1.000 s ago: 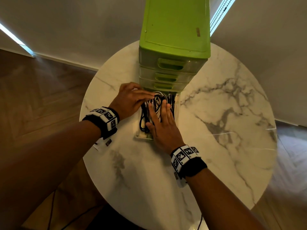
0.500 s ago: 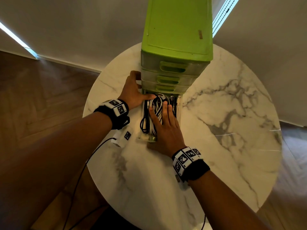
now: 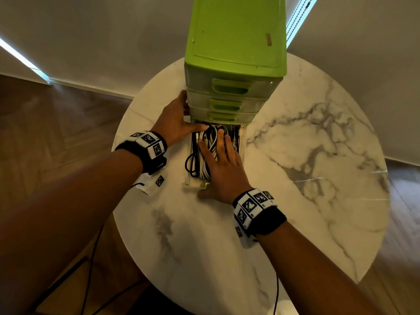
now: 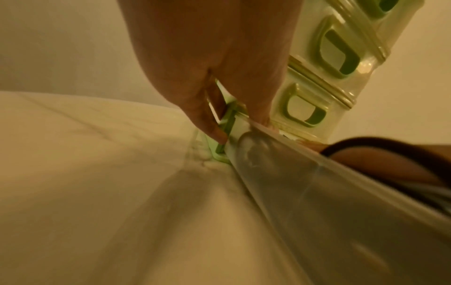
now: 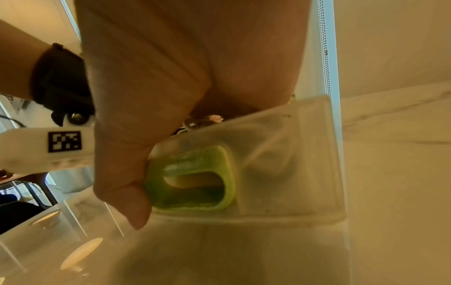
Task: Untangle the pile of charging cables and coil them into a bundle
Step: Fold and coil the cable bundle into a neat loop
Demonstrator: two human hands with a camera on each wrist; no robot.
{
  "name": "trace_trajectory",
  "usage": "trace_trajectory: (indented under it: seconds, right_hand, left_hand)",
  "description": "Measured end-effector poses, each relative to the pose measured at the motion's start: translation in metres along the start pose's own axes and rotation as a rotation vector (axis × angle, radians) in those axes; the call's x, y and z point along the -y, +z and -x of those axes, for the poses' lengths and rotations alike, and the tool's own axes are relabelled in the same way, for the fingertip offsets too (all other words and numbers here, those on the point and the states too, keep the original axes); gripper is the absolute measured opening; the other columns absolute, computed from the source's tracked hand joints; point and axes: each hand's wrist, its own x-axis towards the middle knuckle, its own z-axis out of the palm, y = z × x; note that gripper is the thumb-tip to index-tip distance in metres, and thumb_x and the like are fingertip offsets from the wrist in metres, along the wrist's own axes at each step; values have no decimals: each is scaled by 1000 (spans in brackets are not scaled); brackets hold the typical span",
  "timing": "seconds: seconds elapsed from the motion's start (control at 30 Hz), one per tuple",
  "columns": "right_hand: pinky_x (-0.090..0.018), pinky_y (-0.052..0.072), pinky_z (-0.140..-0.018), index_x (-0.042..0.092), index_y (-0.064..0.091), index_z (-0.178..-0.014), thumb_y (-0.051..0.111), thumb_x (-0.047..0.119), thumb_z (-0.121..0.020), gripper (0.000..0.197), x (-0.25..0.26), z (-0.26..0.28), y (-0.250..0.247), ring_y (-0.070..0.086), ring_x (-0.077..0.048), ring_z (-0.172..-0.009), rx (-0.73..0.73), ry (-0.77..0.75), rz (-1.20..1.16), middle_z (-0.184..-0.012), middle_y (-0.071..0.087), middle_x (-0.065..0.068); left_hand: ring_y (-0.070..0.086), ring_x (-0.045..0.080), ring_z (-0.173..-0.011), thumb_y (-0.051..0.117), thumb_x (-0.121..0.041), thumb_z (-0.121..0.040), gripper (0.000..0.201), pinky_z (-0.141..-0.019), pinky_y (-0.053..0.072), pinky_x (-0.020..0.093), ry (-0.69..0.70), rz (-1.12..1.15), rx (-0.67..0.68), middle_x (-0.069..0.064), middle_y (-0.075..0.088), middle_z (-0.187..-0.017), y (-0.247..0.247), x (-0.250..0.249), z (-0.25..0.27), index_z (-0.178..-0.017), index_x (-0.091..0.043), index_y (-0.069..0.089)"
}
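Both hands at open bottom drawer. Right hand flat, fingers straight, pressing black and white charging cables inside; left hand relaxed, bracing green drawer unit corner. Advice: scoop whole tangle out onto table, unit steadied.

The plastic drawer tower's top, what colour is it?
Bright green plastic drawer tower top, best seen in the head view.

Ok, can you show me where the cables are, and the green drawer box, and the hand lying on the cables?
cables point(image 3: 205, 153): head view, on the white strands in the open drawer.
green drawer box point(image 3: 236, 35): head view, on its flat top.
right hand point(image 3: 223, 169): head view, on the back of the hand.
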Motion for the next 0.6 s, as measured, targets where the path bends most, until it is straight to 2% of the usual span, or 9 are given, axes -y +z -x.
trace_trajectory:
  seconds: [0.07,0.17,0.23,0.3,0.4,0.47,0.53,0.6]
  right_hand:
    - [-52,2,-124,27,-2,-161,85,68,-55,143,-6,-6,-4,-15,-41,-152,-6,-10,8,-164,-21,-20]
    - [-54,7,-125,26,1,-161,83,71,-55,141,-13,-16,-8,-10,-42,-153,-27,-16,27,-165,-15,-22]
    - [-54,9,-124,24,5,-161,80,74,-58,138,-14,-19,-7,-7,-43,-153,-50,-16,33,-165,-10,-24]
    - [-52,10,-125,21,8,-161,79,71,-63,131,-12,-14,-5,-4,-43,-154,-86,-35,46,-165,-6,-25]
    - [-49,17,-125,14,20,-160,75,61,-74,112,-15,7,3,6,-37,-155,-220,-68,48,-166,7,-23]
    - [-49,18,-124,13,23,-159,67,65,-79,106,-22,17,8,10,-37,-154,-270,-61,24,-166,10,-23]
    - [-49,15,-125,15,17,-160,56,75,-80,107,-30,15,7,9,-40,-154,-226,-66,42,-165,9,-26]
    - [-47,8,-126,17,10,-161,53,77,-80,109,-36,1,-2,5,-41,-154,-128,-83,66,-165,4,-27]
  left_hand:
    - [61,-1,-95,92,-30,-71,85,-76,50,5,3,-1,-5,-9,61,-122,-1,0,-3,-141,-18,45]
    - [62,15,-105,91,-31,-71,84,-73,47,2,8,-12,9,5,57,-133,-3,0,-7,-141,-18,46]
    - [60,17,-108,89,-29,-75,81,-74,46,1,14,-10,27,9,54,-138,-6,0,-8,-142,-16,46]
    - [62,15,-105,88,-28,-77,78,-73,46,1,14,-11,37,6,54,-140,-7,1,-7,-142,-17,47]
    - [64,14,-103,87,-29,-78,79,-74,48,4,26,-5,39,-4,57,-137,-7,2,-7,-143,-20,46]
    - [63,13,-103,86,-29,-79,80,-75,47,3,20,1,48,-12,56,-132,-8,1,-6,-145,-21,43]
    - [61,10,-103,85,-28,-81,82,-75,46,1,9,-12,61,-15,55,-130,-9,0,-5,-148,-22,39]
    - [60,8,-103,82,-28,-83,82,-74,43,-1,-1,-48,90,-13,56,-133,-13,-2,-6,-151,-21,35]
